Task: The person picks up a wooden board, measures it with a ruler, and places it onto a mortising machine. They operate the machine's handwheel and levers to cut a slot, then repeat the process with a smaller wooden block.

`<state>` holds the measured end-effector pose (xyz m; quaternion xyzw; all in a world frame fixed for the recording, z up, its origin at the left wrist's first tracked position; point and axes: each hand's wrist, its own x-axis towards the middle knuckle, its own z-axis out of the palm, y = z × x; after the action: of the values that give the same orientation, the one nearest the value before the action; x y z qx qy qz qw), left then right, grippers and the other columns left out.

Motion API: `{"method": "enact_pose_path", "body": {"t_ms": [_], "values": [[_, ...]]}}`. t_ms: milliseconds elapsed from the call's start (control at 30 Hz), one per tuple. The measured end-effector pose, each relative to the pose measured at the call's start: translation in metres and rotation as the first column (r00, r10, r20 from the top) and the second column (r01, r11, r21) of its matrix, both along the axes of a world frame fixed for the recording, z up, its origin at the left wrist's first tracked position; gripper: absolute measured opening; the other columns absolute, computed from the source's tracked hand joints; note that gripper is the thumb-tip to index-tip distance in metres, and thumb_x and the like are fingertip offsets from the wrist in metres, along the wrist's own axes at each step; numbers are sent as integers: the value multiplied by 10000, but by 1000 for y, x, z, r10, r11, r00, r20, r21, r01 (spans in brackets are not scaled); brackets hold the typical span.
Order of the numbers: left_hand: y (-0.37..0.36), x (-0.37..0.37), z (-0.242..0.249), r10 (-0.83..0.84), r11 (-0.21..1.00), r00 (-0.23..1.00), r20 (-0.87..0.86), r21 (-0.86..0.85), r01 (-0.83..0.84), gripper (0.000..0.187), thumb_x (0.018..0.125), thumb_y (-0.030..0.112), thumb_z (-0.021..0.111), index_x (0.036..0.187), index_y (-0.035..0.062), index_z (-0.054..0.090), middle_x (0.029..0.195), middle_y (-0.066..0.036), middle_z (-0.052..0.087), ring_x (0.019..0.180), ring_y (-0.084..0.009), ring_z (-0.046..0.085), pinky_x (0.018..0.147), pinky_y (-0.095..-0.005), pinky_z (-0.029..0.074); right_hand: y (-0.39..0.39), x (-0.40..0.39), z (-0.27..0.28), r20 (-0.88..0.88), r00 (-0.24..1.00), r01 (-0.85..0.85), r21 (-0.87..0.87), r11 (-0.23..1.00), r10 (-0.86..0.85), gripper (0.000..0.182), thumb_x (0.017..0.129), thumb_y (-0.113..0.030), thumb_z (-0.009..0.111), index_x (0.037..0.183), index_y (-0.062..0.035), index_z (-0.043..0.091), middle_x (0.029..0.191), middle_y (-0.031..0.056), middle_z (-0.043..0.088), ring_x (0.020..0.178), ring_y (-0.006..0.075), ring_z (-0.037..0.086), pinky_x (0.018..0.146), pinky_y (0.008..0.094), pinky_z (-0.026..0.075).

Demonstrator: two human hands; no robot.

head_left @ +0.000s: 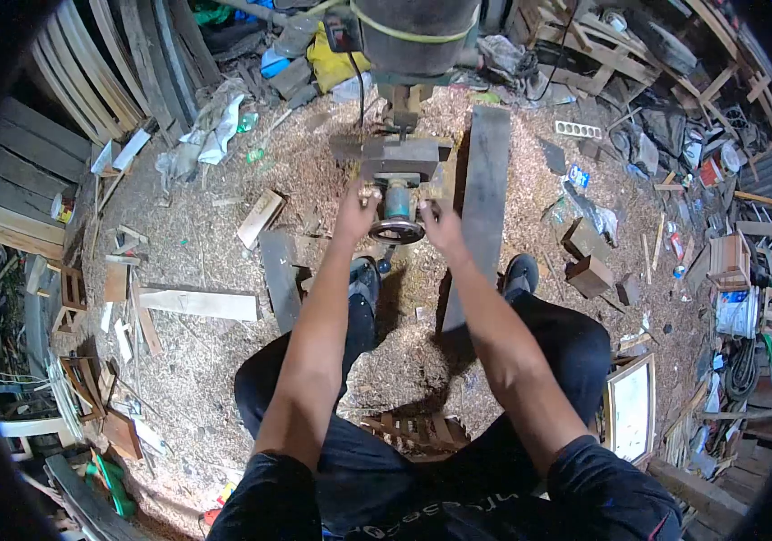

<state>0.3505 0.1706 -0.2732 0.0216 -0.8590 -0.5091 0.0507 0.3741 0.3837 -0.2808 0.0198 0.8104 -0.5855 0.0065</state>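
A small round metal handwheel sits at the near end of a grey machine with a teal shaft above the wheel. My left hand grips the wheel's left rim. My right hand grips its right rim. Both arms reach straight forward from my body. A big dark cylindrical housing with a yellow band rises behind the machine. My legs in dark trousers straddle a wooden stool, with both shoes on the sawdust floor.
A long dark plank lies right of the machine. Sawdust covers the floor, strewn with offcuts, a pale board at left, wooden blocks at right and a framed panel. Stacked boards lean at far left.
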Motion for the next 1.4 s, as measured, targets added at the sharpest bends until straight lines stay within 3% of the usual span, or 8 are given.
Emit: {"method": "enact_pose_path", "body": {"t_ms": [133, 333, 800, 867, 1000, 1167, 1333, 1400], "values": [[33, 48, 6, 13, 999, 971, 238, 27, -20, 512, 1000, 345, 413, 1385, 8, 397, 1337, -252, 487, 1219, -384, 491, 1045, -427, 373, -24, 34, 8, 174, 982, 63, 23, 998, -67, 560, 962, -465, 443, 1127, 47, 599, 1110, 280, 622, 1119, 397, 559, 965, 403, 406], [48, 98, 11, -116, 973, 970, -214, -220, 68, 491, 1022, 319, 317, 1404, 18, 383, 1500, -200, 302, 1385, -377, 277, 1150, -426, 210, -37, 53, -4, 210, 954, 224, -34, 974, -212, 771, 975, -597, 267, 1198, 75, 574, 1194, 285, 589, 1186, 372, 525, 1018, 401, 366], [36, 110, 6, 66, 931, 882, 466, -347, 114, 594, 1008, 425, 304, 1463, 47, 248, 1491, -218, 307, 1374, -381, 307, 1132, -458, 250, -47, 57, 34, 34, 999, 18, -232, 972, -11, 517, 1008, -398, 335, 1075, 59, 566, 1068, 258, 607, 1028, 381, 572, 944, 441, 394], [-28, 86, -231, -146, 980, 934, 327, -78, 181, 622, 1003, 440, 297, 1461, 23, 244, 1480, -222, 330, 1347, -389, 353, 1124, -462, 257, -68, 77, 107, -23, 990, 126, -325, 937, -141, 507, 1032, -382, 278, 1090, 23, 577, 1052, 235, 596, 1035, 385, 548, 965, 445, 377], [34, 104, -7, 458, 863, 745, 484, -40, -504, 713, 996, 535, 175, 1432, -5, 339, 1441, -251, 386, 1332, -384, 378, 1110, -432, 273, -18, 66, 107, -46, 976, 183, -339, 923, -211, 577, 1036, -446, 202, 1182, 0, 537, 1115, 151, 619, 1102, 268, 564, 955, 401, 427], [43, 89, 59, 137, 990, 970, 201, -43, -131, 721, 994, 541, 158, 1429, -1, 351, 1443, -247, 387, 1327, -400, 380, 1110, -430, 282, 39, 49, -15, 428, 881, 390, -416, 821, -202, 720, 1007, -547, 153, 1315, 22, 469, 1292, 186, 549, 1225, 280, 503, 1029, 402, 378], [48, 102, 44, -206, 898, 978, -35, -405, 175, 608, 1013, 457, 196, 1480, 78, 279, 1494, -219, 316, 1393, -365, 284, 1133, -411, 255, -17, 64, -2, 273, 957, 213, -419, 883, -101, 818, 974, -620, 122, 1377, 34, 403, 1314, 221, 534, 1298, 279, 436, 1106, 391, 261], [47, 117, 64, -24, 965, 955, 295, -244, 100, 632, 1004, 488, 161, 1471, 86, 306, 1482, -224, 336, 1387, -373, 292, 1133, -411, 254, -36, 70, 33, 216, 976, 147, -536, 831, -33, 844, 963, -643, 112, 1377, 32, 406, 1248, 221, 567, 1284, 275, 448, 1118, 395, 245]]}}
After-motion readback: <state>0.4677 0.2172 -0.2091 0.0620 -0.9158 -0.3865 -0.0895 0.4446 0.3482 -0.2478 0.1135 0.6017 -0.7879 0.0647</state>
